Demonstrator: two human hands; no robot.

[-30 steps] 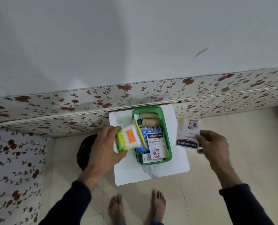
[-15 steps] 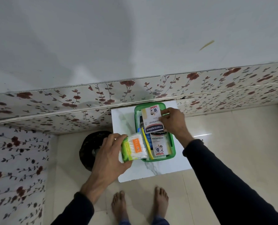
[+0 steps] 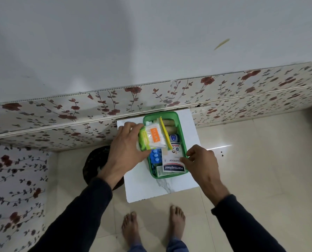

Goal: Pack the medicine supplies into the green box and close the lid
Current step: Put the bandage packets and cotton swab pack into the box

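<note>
Cotton-swab pack (image 3: 151,139) — light, crinkly, soft-sided — sits pinched in the left hand (image 3: 124,153) over the green box (image 3: 180,131); best held by its edges. Right hand (image 3: 200,160) fingertips pinch the Hansaplast packet (image 3: 173,165) lying inside — thin, bendable.

White marble-look desk (image 3: 169,188) sits against the floral wall panel (image 3: 78,113); a dark round stool (image 3: 95,164) just left of it, on pale floor tiles (image 3: 260,160).
</note>
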